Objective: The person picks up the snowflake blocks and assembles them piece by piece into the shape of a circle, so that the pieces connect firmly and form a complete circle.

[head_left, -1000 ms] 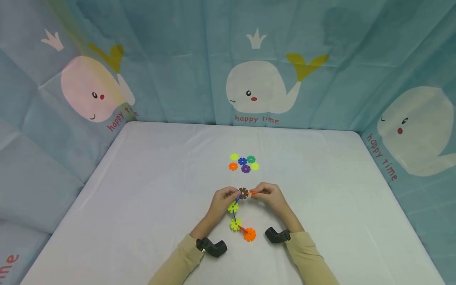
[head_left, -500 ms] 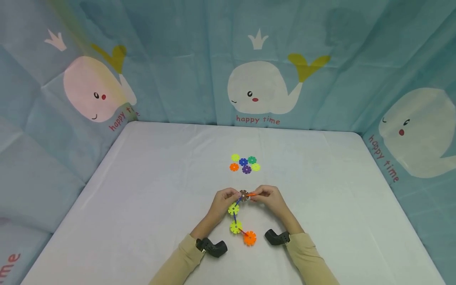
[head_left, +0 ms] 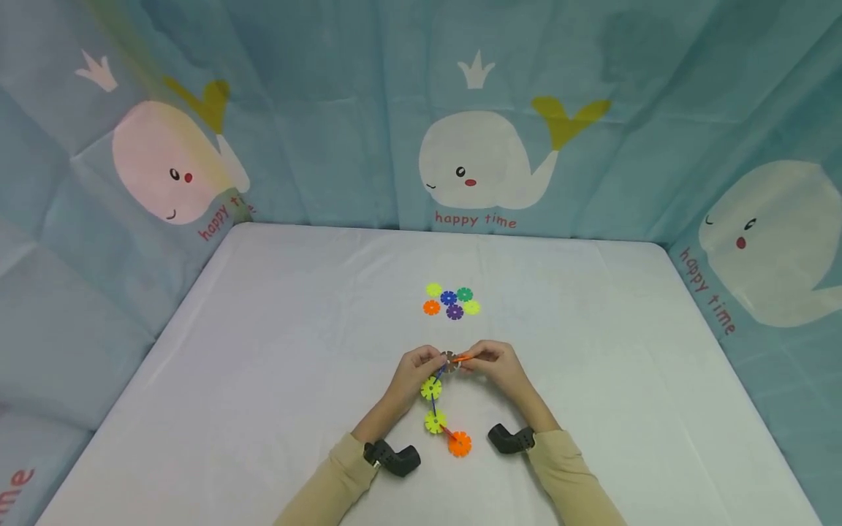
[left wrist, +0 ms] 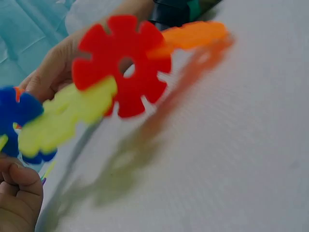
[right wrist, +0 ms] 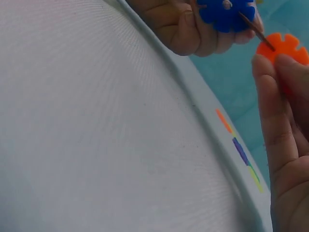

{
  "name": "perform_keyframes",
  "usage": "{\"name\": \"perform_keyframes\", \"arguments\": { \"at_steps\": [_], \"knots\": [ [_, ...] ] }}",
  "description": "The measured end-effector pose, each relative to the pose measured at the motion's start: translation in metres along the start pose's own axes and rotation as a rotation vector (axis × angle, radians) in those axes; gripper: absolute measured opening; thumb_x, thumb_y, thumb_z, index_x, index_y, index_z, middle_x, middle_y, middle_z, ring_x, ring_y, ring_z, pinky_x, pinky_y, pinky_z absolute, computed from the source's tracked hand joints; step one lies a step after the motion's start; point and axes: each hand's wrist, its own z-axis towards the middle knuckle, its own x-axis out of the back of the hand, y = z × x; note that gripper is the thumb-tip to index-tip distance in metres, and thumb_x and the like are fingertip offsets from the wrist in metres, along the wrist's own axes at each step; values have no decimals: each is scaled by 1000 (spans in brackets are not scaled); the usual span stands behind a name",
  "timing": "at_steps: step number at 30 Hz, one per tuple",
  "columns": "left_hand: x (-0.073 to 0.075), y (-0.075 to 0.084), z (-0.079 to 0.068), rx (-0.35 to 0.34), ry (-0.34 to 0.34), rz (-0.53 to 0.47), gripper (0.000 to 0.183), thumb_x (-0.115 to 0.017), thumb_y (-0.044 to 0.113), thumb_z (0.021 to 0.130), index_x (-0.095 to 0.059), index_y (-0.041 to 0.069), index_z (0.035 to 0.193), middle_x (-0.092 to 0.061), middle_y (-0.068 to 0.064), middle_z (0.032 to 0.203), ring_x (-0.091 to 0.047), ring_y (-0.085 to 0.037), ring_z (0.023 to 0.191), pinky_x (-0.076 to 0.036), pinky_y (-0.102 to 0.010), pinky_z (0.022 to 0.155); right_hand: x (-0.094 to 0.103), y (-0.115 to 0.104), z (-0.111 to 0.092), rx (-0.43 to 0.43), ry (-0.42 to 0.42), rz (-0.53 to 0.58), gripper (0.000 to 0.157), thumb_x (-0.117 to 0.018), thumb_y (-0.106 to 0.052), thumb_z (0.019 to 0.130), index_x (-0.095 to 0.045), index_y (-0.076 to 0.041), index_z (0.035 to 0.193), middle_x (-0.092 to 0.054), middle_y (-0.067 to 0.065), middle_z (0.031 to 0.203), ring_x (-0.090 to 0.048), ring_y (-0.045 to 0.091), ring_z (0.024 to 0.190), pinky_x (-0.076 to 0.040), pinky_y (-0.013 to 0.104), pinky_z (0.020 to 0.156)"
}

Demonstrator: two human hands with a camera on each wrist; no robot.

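Observation:
Notched plastic discs are linked in a chain between the hands. My left hand pinches its upper end, where a brown disc meets a blue disc. Below follow a yellow disc, another blue one seen edge-on, a second yellow disc, a red disc and an orange disc at the tail. My right hand pinches another orange disc between thumb and finger. Its edge meets the brown disc's edge; how deep the notches engage cannot be seen.
Beyond the hands, several loose discs lie grouped flat on the white table, among them a purple disc and a green disc. A blue whale-print curtain borders the table. Black wrist cameras sit on both wrists.
The chain's tail has dropped slightly toward the person. The right hand's orange disc has edged left over the brown disc, while both hands stay close together. The loose discs lie as before.

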Motion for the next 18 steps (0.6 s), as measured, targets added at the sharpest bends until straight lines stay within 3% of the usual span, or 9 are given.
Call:
{"name": "perform_keyframes", "arguments": {
  "at_steps": [6, 10, 14, 18],
  "knots": [
    [-2, 1, 3, -28, -5, -6, 15, -52, 4, 90, -55, -11, 91, -64, -11, 83, -53, -28, 74, -42, -20, 60, 2, 0, 3, -40, 33, 99, 12, -53, 15, 81, -52, 5, 87, -62, 12, 84, -62, 18, 73, -50, 35, 66],
    [-2, 0, 4, -59, 6, 31, 16, -54, 5, 89, -56, -11, 91, -63, -13, 83, -55, -27, 74, -43, -20, 60, 2, 0, 3, -17, 30, 124, 19, -51, 19, 80, -54, 0, 84, -62, 15, 88, -62, 17, 75, -49, 32, 68],
    [-2, -2, 2, -61, 14, 39, 16, -54, 4, 89, -56, -11, 90, -64, -13, 83, -58, -19, 74, -45, -21, 62, 1, -1, 1, 0, 37, 77, 11, -53, 18, 79, -52, 8, 84, -57, 26, 94, -60, 15, 77, -49, 29, 67],
    [-1, -2, 1, -71, 33, 28, 15, -54, 4, 88, -57, -11, 89, -64, -14, 83, -60, -25, 75, -45, -22, 62, 0, -2, 1, -5, 76, -3, 12, -56, 11, 82, -50, 14, 91, -52, 32, 100, -55, 14, 72, -47, 27, 60]
  ]
}}
